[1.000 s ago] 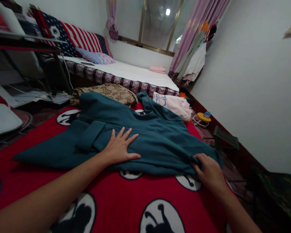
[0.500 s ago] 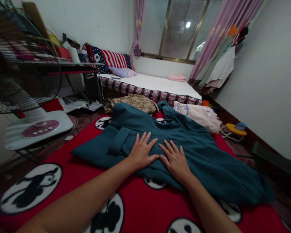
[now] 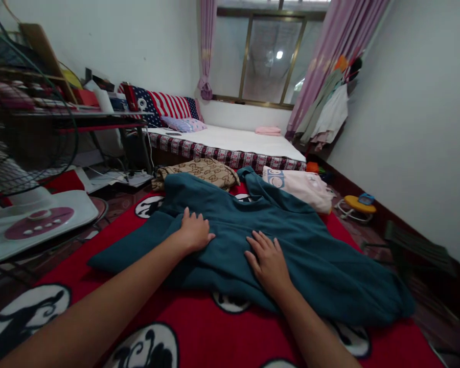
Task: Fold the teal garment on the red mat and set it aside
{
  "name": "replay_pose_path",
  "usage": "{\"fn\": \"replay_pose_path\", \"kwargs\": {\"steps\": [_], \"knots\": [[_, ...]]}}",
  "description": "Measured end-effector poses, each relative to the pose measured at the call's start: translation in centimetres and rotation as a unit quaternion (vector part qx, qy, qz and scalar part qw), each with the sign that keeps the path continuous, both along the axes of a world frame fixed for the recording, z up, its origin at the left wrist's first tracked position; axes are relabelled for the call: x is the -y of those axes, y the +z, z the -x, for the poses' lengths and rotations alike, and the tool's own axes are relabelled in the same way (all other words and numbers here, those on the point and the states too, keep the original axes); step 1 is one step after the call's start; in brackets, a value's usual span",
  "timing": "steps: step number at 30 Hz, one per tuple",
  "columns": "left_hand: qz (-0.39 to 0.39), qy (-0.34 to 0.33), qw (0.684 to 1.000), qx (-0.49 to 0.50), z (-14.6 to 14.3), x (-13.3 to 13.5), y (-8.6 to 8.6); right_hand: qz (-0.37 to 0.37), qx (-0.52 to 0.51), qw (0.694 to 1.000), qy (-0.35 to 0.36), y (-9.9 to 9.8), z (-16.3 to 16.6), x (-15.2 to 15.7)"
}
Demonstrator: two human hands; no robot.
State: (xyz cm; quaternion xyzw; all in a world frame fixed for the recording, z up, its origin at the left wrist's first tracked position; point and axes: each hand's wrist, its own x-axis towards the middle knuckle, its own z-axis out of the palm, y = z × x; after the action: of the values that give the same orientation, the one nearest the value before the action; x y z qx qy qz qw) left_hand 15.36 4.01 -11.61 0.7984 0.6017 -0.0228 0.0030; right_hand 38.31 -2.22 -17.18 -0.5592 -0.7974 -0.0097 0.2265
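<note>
Teal shirt (image 3: 302,250) spread flat on a red blanket (image 3: 230,340) with black-and-white round patches, collar end pointing away toward the bed (image 3: 233,139), one sleeve side trailing off to the left, hem side reaching far to the right.

Left hand (image 3: 193,232) resting on the shirt's left part, fingers curled under and closed on a fold of the cloth. Right hand (image 3: 269,259) lying open, palm down and fingers spread, pressing the middle of the shirt near its lower edge. Both hands on the cloth, a short way apart.

Judged from this: midway through folding, at the point of bringing the left side in over the body, with the right hand acting as an anchor. Not yet folded on the right, where the cloth lies loose and rumpled at the far corner.

Next move, as a judgement: calls for lifting the gripped fold clear of the blanket, carrying it across toward the right hand, and laying it down with a straight edge; calls too for keeping the flat palm firm, since soft cloth of this kind slides and bunches easily on a fuzzy blanket.

Nearby, beyond the collar: a tan patterned cloth (image 3: 205,171) touching the shirt's top left, and a pale pink garment (image 3: 301,185) just beside its top right. Fan base (image 3: 34,221) on the floor at the left, well apart.
</note>
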Motion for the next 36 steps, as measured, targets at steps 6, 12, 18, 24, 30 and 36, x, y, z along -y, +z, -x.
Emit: {"fn": "replay_pose_path", "kwargs": {"steps": [6,12,18,24,30,36], "knots": [[-0.112,-0.072,0.977,0.168,-6.5,-2.3,1.3,0.006,-0.057,0.998,0.010,0.1,-0.7,0.1],[-0.061,-0.094,0.978,0.174,-7.7,-3.8,-5.4,0.002,-0.140,0.990,-0.003,-0.5,-1.2,0.1],[-0.057,-0.086,0.979,0.177,-7.8,-3.8,-5.8,0.001,-0.197,0.980,0.037,1.3,-0.8,-1.9],[-0.059,-0.078,0.975,0.197,-8.0,-3.9,-6.0,-0.008,-0.334,0.942,0.037,8.3,-0.2,-14.8],[-0.049,-0.076,0.972,0.218,-7.8,-3.7,-5.7,0.105,-0.424,0.889,-0.134,10.4,0.6,-27.7],[-0.052,-0.080,0.968,0.233,-7.8,-3.7,-6.1,0.220,-0.482,0.824,-0.202,7.6,0.6,-31.6]]}}
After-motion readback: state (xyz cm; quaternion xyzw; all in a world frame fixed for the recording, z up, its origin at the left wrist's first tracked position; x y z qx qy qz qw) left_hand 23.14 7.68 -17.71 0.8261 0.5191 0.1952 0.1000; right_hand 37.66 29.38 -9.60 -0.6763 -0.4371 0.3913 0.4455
